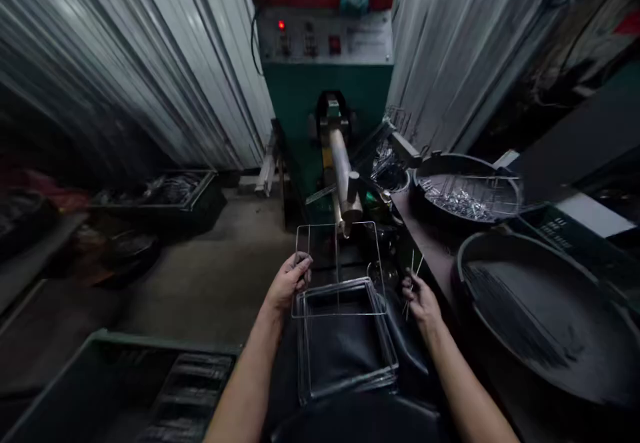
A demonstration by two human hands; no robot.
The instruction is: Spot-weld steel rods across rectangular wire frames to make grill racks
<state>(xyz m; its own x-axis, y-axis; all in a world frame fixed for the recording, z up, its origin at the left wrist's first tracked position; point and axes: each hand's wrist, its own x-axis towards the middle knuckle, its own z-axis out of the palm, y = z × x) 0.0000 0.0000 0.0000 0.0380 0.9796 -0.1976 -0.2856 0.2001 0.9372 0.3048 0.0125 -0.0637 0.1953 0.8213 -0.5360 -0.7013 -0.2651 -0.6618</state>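
Note:
My left hand (291,277) is closed on the left side of a thin rectangular wire frame (350,314), held up in front of the machine's round arm (343,169). Two wires cross the inside of this frame from top to bottom. My right hand (421,298) pinches a few short thin wire rods (419,264), apart from the frame. Below my hands, a stack of similar wire frames (303,356) lies on a dark surface over my lap.
On the right stand a round pan with dark rods (463,249) and another pan of small shiny metal pieces (517,196). A green crate (100,337) with wire frames is at lower left. A control panel (370,39) with a red light faces me.

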